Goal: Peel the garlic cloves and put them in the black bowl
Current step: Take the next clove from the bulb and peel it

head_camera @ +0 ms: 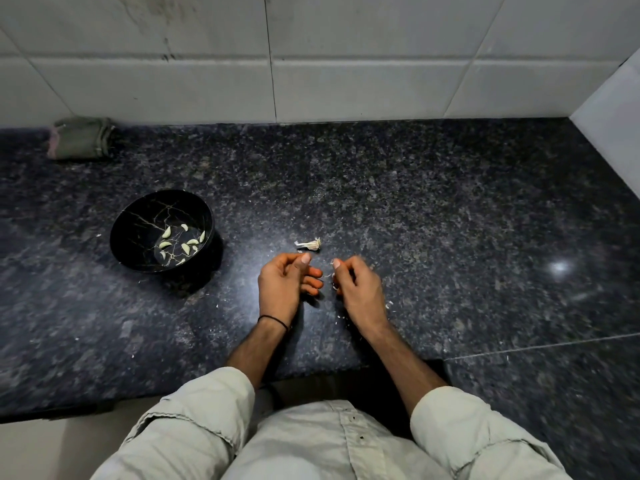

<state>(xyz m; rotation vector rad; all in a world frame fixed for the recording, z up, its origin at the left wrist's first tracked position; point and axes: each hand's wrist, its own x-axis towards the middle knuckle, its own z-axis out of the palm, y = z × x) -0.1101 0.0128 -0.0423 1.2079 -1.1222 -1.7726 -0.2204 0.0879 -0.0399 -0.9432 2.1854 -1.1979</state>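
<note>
On granite counter (433, 220), left hand (282, 285) half-curled, nothing gripped. Right hand (356, 289) pinched on a small pale garlic scrap (335, 287). Peeled cloves (185, 248) seen in black bowl (138, 251), left; garlic stem (309, 244) just beyond fingertips.

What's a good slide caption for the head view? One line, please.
Both hands, left hand and right hand, work over the granite counter; peeled cloves lie in the black bowl.

Both hands low and close together, forearms reaching forward out of rolled pale sleeves. Left hand (284, 285) is half-curled, thumb up, fingers loosely bent toward the right, a thin dark band on its wrist. Right hand (355, 285) is curled tighter, fingertips pinched inward, possibly nipping a pale scrap; it's blurred.
</note>
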